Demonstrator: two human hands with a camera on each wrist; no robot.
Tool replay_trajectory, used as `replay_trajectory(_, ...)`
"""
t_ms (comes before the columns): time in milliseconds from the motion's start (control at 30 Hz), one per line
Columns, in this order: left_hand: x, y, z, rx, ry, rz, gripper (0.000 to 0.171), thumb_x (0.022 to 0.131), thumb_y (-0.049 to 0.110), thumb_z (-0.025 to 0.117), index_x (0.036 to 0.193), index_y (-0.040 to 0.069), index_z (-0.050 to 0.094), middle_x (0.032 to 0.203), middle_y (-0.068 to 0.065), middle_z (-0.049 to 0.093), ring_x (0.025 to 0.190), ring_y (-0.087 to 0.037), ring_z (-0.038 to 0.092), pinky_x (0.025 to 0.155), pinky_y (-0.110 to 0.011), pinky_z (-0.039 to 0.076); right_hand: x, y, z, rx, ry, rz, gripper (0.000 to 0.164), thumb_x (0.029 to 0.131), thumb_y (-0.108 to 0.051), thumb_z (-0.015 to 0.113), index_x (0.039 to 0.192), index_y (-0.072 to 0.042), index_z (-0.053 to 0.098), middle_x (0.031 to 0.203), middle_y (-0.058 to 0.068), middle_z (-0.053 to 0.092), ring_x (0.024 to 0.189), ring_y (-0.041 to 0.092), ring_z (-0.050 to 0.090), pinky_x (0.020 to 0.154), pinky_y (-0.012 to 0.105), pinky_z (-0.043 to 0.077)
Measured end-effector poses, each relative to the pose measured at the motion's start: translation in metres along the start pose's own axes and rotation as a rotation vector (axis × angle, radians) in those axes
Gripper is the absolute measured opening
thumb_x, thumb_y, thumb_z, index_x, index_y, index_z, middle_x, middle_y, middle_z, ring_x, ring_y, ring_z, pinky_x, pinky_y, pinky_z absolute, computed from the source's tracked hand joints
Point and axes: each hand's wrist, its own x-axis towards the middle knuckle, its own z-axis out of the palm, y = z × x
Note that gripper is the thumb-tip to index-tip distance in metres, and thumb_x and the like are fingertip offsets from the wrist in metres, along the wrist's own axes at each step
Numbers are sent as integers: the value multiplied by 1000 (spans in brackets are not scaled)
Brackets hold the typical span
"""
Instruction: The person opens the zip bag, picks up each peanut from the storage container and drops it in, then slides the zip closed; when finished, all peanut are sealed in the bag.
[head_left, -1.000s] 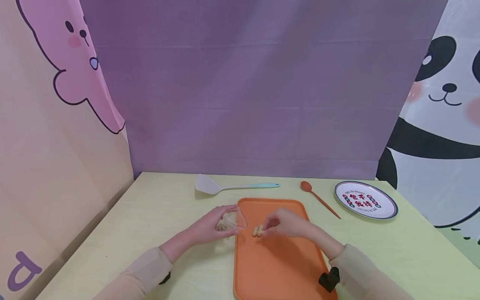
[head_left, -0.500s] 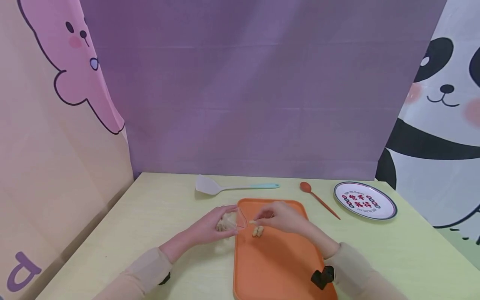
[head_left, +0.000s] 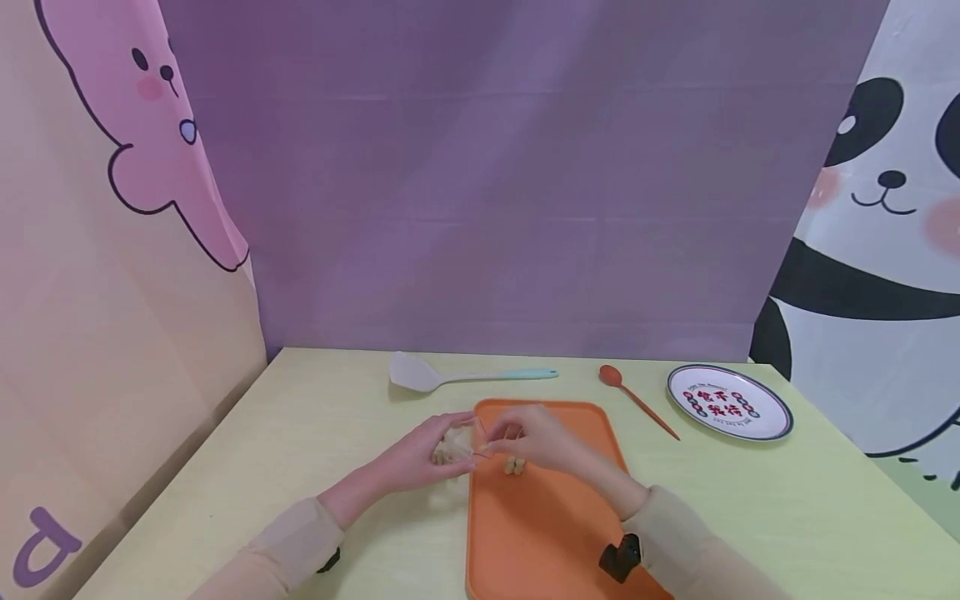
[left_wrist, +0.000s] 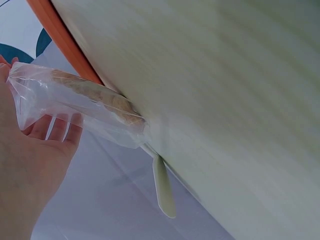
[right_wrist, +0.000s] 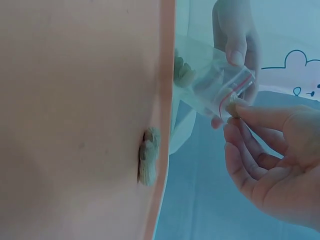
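My left hand (head_left: 416,454) holds a clear zip bag (left_wrist: 65,95) with a red line at its mouth, beside the tray's left edge. Several tan peanuts (left_wrist: 117,102) lie inside the bag, toward its closed end. At the mouth, my right hand (head_left: 536,437) pinches one peanut (right_wrist: 232,108) between thumb and fingertips. That peanut touches or overlaps the bag's mouth in the right wrist view; whether it is inside I cannot tell. More peanuts (right_wrist: 148,157) lie on the orange tray (head_left: 555,533), just below my right hand.
Behind the tray lies a white spatula (head_left: 420,373) with a light blue handle. An orange-red spoon (head_left: 637,402) is to the tray's right, then a white plate (head_left: 693,379) with red writing. A purple cloth (head_left: 487,183) hangs behind the pale table (head_left: 360,542).
My right hand picks up a peanut from the tray and moves left with it to the bag's mouth. The left hand and the bag stay where they were.
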Motion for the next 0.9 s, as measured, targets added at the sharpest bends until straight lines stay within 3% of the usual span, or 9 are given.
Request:
replay_trajectory(367,-1,2,0,-16,13,9,72,86,43,65,145,12,34,143,-2,44,132,-22,40,104,-45,39,3,-3,6,-53,31,-90,11,86,-14,67,94,-8,72,85,-1,70,73,11,62,67,20,50)
replay_trajectory(733,-1,0,0,-12,9,5,74,87,44,64,146,13,31,142,-2,45,131,-23,40,104,-45,39,2,-2,4,6,71,-93,8,85,-6,67,91,-9,71,86,4,71,74,16,65,67,22,51)
replay_trajectory(900,0,-1,0,-1,5,4,74,87,45,62,146,13,31,143,0,44,131,-21,41,103,-42,40,0,8,-1,-5,111,-43,9,85,-10,68,93,-9,71,88,1,70,74,13,64,66,21,51)
